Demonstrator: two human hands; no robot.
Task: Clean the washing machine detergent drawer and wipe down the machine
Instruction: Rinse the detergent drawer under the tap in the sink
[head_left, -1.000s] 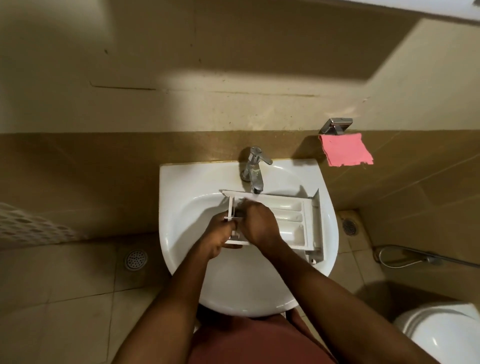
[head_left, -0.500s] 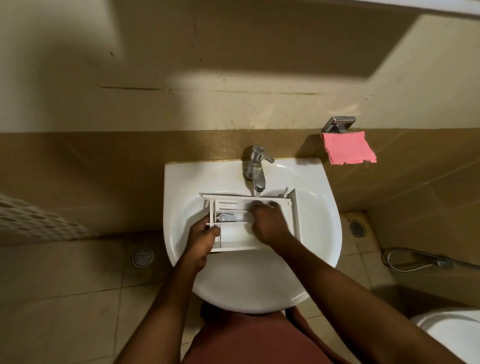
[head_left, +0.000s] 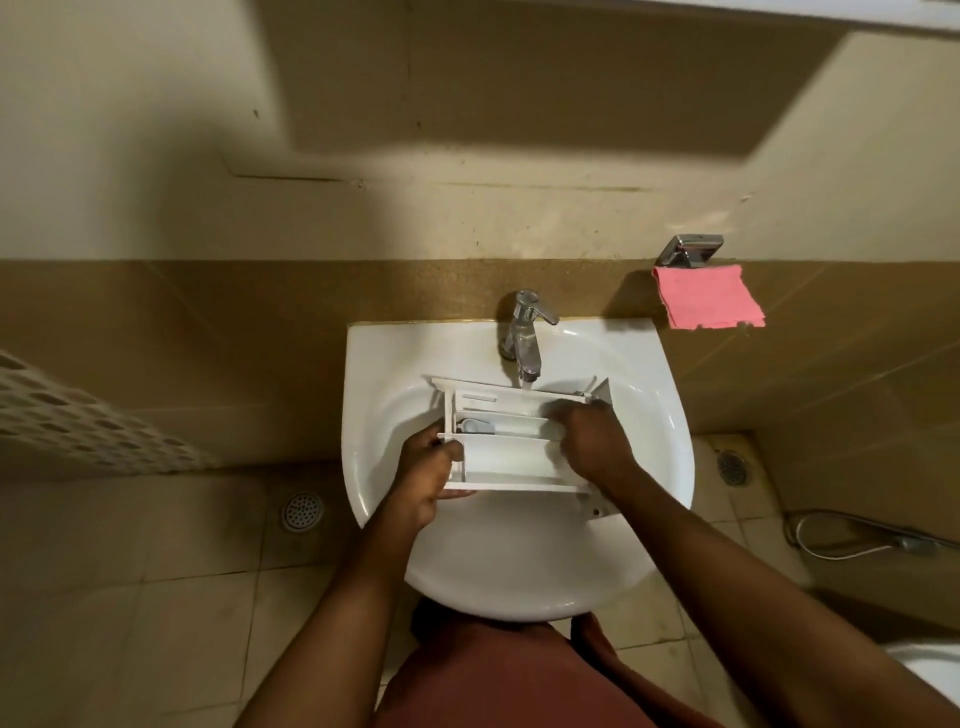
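A white plastic detergent drawer (head_left: 511, 457) with several compartments lies across the bowl of a white sink (head_left: 519, 561), under the chrome tap (head_left: 524, 338). My left hand (head_left: 428, 475) grips the drawer's left end, thumb on top of the rim. My right hand (head_left: 589, 441) reaches into the drawer's right side with the fingers bent down inside a compartment; whether they hold anything is hidden. A thin stream of water falls from the tap onto the drawer's far edge.
A pink cloth (head_left: 706, 297) hangs from a chrome wall holder (head_left: 690, 250) right of the sink. A perforated white basket (head_left: 78, 426) sits at left. Floor drains (head_left: 302, 512) lie on the tiles. A hose (head_left: 857, 540) and a toilet rim (head_left: 935, 670) are at right.
The drawer has shifted left in the sink, so its left end now sits under my left hand. My right hand moved from the drawer's left part to its right compartments.
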